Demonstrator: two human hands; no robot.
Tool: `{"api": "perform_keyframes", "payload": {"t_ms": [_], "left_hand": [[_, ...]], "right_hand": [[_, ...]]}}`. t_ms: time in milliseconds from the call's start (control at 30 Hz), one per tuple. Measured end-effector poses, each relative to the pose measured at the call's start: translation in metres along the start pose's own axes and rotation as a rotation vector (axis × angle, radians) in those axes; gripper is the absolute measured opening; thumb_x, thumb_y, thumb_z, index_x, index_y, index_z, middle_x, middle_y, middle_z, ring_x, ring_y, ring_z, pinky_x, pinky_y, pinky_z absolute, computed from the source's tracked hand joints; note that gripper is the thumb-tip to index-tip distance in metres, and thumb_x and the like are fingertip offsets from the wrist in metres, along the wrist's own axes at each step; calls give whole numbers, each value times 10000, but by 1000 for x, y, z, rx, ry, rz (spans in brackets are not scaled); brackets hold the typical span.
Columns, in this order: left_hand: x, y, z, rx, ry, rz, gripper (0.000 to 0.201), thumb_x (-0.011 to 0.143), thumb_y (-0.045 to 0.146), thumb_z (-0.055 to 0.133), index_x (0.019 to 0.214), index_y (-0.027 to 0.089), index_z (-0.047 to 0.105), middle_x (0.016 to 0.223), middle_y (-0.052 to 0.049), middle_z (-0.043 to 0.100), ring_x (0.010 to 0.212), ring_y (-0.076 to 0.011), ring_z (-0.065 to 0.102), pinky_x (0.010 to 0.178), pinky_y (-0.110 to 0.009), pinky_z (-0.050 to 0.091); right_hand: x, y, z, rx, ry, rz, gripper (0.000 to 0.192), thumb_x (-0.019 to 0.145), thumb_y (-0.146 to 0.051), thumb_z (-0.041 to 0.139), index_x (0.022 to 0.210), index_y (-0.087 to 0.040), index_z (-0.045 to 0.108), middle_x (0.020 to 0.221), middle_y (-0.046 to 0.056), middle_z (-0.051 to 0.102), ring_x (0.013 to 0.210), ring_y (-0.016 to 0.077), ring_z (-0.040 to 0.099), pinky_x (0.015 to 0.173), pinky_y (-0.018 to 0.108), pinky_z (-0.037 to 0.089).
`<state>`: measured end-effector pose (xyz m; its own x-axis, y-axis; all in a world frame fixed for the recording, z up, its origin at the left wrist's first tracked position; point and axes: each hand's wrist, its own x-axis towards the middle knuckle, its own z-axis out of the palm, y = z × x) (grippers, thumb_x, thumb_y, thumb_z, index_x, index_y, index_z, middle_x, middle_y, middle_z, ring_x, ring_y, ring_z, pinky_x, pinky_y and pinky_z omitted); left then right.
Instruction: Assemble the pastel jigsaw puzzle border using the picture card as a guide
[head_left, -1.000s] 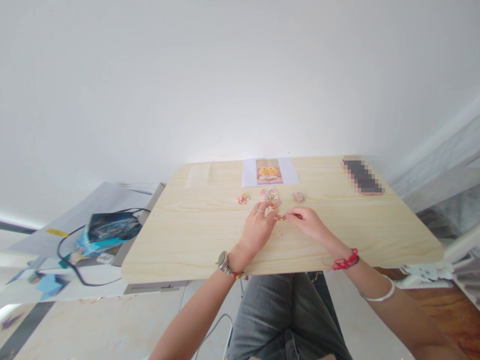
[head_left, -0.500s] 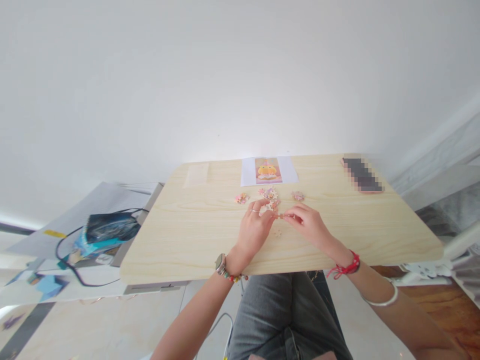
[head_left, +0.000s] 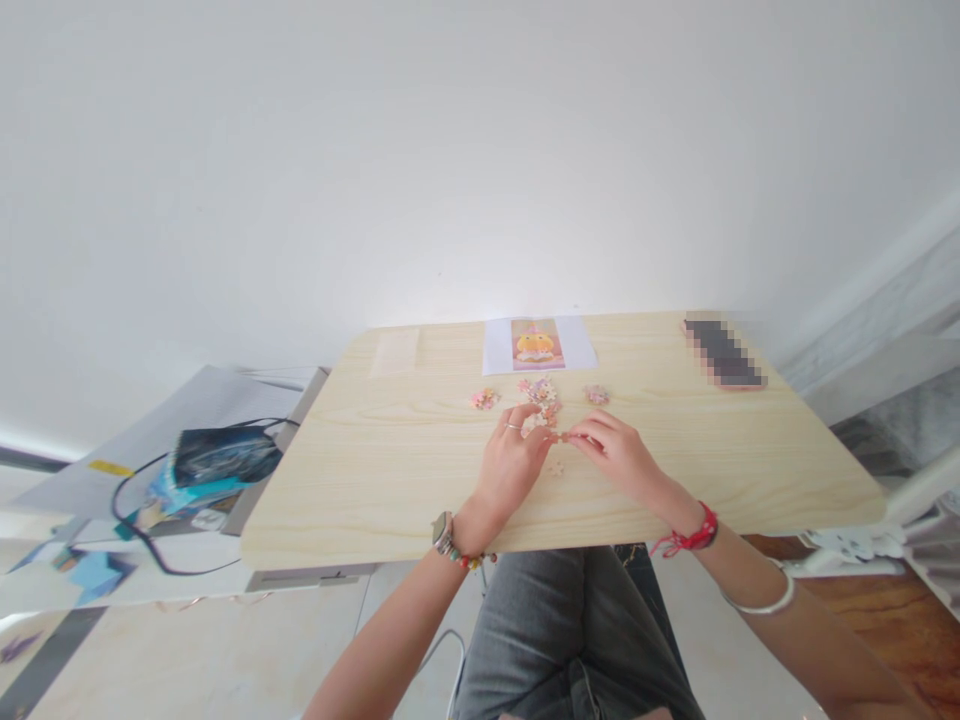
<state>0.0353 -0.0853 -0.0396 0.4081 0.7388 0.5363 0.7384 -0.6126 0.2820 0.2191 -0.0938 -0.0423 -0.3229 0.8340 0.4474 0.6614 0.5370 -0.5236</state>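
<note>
My left hand (head_left: 514, 460) and my right hand (head_left: 616, 452) meet at the middle of a light wooden table (head_left: 375, 470). Between their fingertips sits a small pinkish jigsaw piece (head_left: 559, 437), pinched from both sides. One loose piece (head_left: 555, 466) lies just below the hands. Small heaps of pastel pieces lie beyond the fingers: one to the left (head_left: 484, 399), one in the middle (head_left: 541, 390), one to the right (head_left: 596, 394). A reference picture (head_left: 537, 343) of a yellow figure on pink lies at the table's far edge.
A blurred dark phone-like object (head_left: 723, 352) lies at the far right of the table. A pale slip (head_left: 395, 351) lies at the far left. Left of the table, a lower surface holds a dark bag (head_left: 225, 452) and a black cable (head_left: 142, 530). My grey-trousered knees (head_left: 570, 630) are under the near edge.
Both hands stay together on the small piece with only slight finger shifts. My right wrist has dropped a little towards the near edge.
</note>
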Motion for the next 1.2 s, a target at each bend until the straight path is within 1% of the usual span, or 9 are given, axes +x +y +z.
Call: {"api": "perform_keyframes", "payload": {"t_ms": [267, 400, 500, 600, 667, 800, 933, 1067, 1200], "left_hand": [[38, 12, 16, 51, -71, 82, 65, 799, 161, 561, 812, 184, 620, 1078, -93, 514, 1042, -236, 487, 887, -428, 466], [50, 17, 20, 62, -84, 88, 90, 804, 138, 542, 790, 183, 619, 1112, -91, 498, 1013, -230, 498, 830, -401, 489], [50, 11, 15, 67, -87, 89, 94, 803, 137, 542, 796, 189, 619, 1109, -87, 496, 1006, -230, 488, 806, -392, 494], [44, -6, 4, 98, -73, 51, 80, 797, 156, 562, 815, 200, 626, 1092, -84, 503, 986, -230, 489, 811, -397, 487], [38, -22, -4, 147, -53, -18, 80, 803, 173, 558, 815, 202, 631, 1085, -86, 506, 970, -231, 495, 794, -390, 491], [26, -59, -17, 224, -12, -176, 111, 820, 197, 536, 777, 200, 639, 1076, -87, 515, 973, -236, 496, 712, -334, 507], [14, -87, -21, 284, -11, -245, 126, 824, 209, 531, 760, 190, 638, 1033, -93, 523, 962, -231, 505, 733, -337, 505], [6, -98, -17, 297, -20, -265, 127, 829, 214, 522, 779, 188, 637, 1017, -96, 530, 951, -225, 518, 750, -341, 503], [4, -98, -16, 281, -36, -289, 107, 823, 212, 528, 806, 173, 626, 1045, -99, 524, 926, -221, 529, 728, -337, 509]], "right_hand": [[3, 26, -20, -84, 69, 13, 166, 852, -235, 486, 842, -231, 652, 852, 58, 614, 836, 189, 588, 742, 320, 471], [4, 34, -28, -113, 89, 22, 164, 849, -246, 492, 839, -229, 654, 819, 56, 613, 793, 182, 583, 717, 308, 471], [10, 32, -25, -107, 70, 5, 165, 852, -239, 492, 831, -220, 654, 818, 55, 608, 776, 175, 576, 700, 295, 461], [29, 23, -13, -106, -4, -13, 158, 849, -209, 499, 819, -203, 654, 813, 51, 594, 754, 163, 565, 683, 279, 441], [49, 15, -1, -118, -73, -34, 146, 846, -189, 508, 844, -189, 653, 815, 47, 585, 747, 154, 554, 668, 267, 422], [91, -2, 31, -137, -206, -101, 147, 857, -189, 503, 854, -160, 648, 834, 51, 576, 730, 137, 529, 648, 253, 375], [117, -11, 64, -198, -336, -126, 165, 866, -195, 493, 827, -143, 644, 797, 53, 566, 672, 130, 507, 609, 249, 342], [124, -14, 81, -277, -374, -143, 175, 871, -186, 472, 849, -137, 639, 822, 63, 572, 693, 136, 516, 614, 248, 340], [119, -15, 77, -325, -361, -130, 188, 873, -161, 450, 827, -132, 630, 835, 64, 571, 705, 139, 520, 615, 249, 344]]}}
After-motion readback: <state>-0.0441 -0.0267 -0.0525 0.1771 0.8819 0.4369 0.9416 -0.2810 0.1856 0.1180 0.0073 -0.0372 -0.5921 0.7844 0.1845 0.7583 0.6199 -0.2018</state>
